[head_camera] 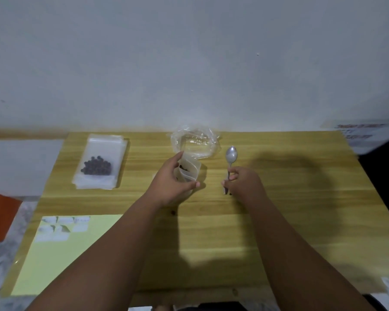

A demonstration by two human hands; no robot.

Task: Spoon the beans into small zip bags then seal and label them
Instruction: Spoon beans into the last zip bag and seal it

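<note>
At your far left, the label sheet (63, 227) lies near the front edge of the tabletop (279, 221), and behind it a filled bag (98, 168) of dark beans rests on the stack of empty bags (103, 142); leave both alone for now. Your left grip (171, 178) is curled round the small zip bag (192, 170), thumb in front and fingers behind, holding it upright with its mouth open and a few beans inside; keep it upright so nothing tips out. One loose bean (173, 212) sits just below that wrist; collect it. The large clear bag (195, 142) behind looks nearly empty. Your right grip (243, 182) pinches the spoon (231, 154) by its handle, bowl empty and pointing away; whether it touches the wood I cannot tell. Judging by this, set it down, then press the zip closed from one end.
</note>
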